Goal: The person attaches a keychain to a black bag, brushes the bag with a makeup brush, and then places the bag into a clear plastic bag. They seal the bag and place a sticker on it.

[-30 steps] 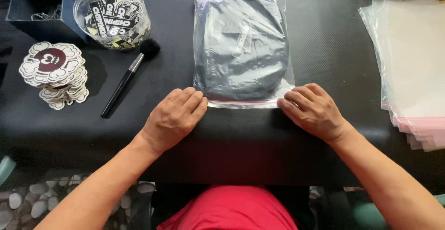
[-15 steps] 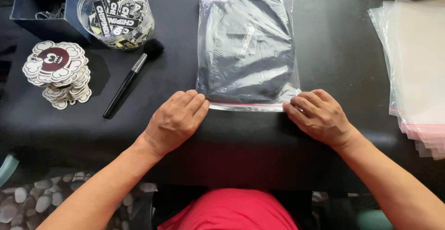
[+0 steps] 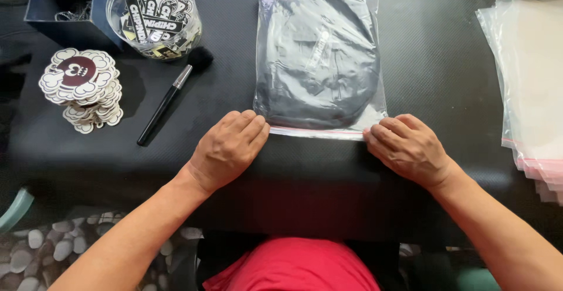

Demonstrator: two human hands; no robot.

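Glossy clear plastic bag (image 3: 319, 56) around matt dark cloth (image 3: 319, 74), on a finely textured black tabletop (image 3: 446, 62).

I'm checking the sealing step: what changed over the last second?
Both hands slid outward along the bag's near edge: left hand to its left corner, right hand to its right corner. Nothing grasped or released. Bag, brush, sticker stack stayed put.

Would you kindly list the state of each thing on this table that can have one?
Clear plastic bag holding a dark folded garment: lying flat, near flap folded along its red strip.
Left hand: fingers pressing the bag's near-left corner.
Right hand: fingers pressing the near-right corner.
Round clear tub of stickers: open, no lid.
Black brush: lying untouched.
Stack of empty clear bags: flat, unfilled.
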